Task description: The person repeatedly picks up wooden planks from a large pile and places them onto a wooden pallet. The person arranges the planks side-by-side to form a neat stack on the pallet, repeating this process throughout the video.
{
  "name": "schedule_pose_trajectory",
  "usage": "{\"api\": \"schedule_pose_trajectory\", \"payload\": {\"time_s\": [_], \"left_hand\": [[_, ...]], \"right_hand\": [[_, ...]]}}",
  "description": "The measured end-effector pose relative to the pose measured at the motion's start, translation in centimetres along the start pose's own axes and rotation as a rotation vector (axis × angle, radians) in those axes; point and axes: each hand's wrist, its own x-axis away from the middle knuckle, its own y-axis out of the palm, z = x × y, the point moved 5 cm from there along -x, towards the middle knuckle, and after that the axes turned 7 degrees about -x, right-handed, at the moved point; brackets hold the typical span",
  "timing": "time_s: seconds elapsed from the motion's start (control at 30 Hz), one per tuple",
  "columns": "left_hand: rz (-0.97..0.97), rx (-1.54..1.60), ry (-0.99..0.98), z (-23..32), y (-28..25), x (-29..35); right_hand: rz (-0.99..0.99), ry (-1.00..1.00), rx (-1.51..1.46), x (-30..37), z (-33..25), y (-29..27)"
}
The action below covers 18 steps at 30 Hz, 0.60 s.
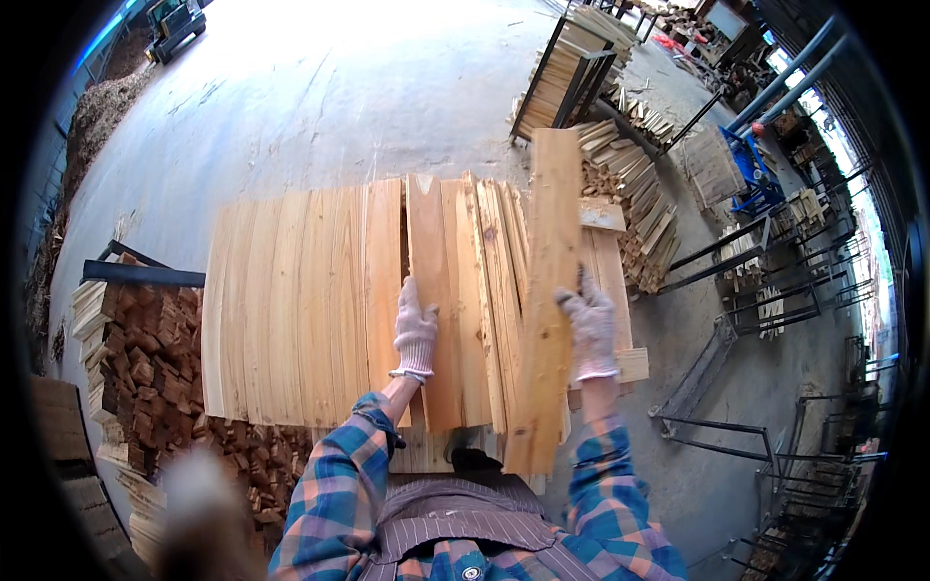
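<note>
My left hand (416,334), in a pale knit glove, is at the left edge of a wooden board (442,387) in a row of boards. Its thumb lies on the face, and the fingers run along the edge beside a narrow dark gap. My right hand (589,324), gloved too, grips the right edge of a long knotty plank (550,261) with the thumb over its face. That plank is raised above the others and slightly tilted, and looks a little blurred. Under my hands spreads the row of pale boards (291,300), laid side by side; narrower strips (499,281) stand between the hands.
A stack of brown wood blocks (145,358) stands at the left, by a dark metal bar (145,273). Stacked sticks (635,208) and a metal rack (572,77) are at the far right. Black metal frames (717,426) lie nearer right. A vehicle (176,27) is far left.
</note>
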Motion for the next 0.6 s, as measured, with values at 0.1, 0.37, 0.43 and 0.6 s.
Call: {"api": "schedule_pose_trajectory", "payload": {"time_s": [0.1,0.37,0.43,0.6], "left_hand": [[0.06,0.07,0.031,-0.5,-0.3,0.4],[-0.176,1.58,-0.352,2.5,-3.7,0.2],[-0.337,1.128,-0.393,6.1,-4.9,0.5],[-0.182,0.881,-0.515,-1.3,-10.9,-0.6]], "right_hand": [[-0.143,0.048,-0.013,1.2,1.0,7.0],[-0.163,0.084,-0.072,1.5,1.8,10.0],[-0.221,-0.181,0.268,1.4,4.3,10.5],[-0.36,-0.212,1.17,1.2,2.9,13.3]]}}
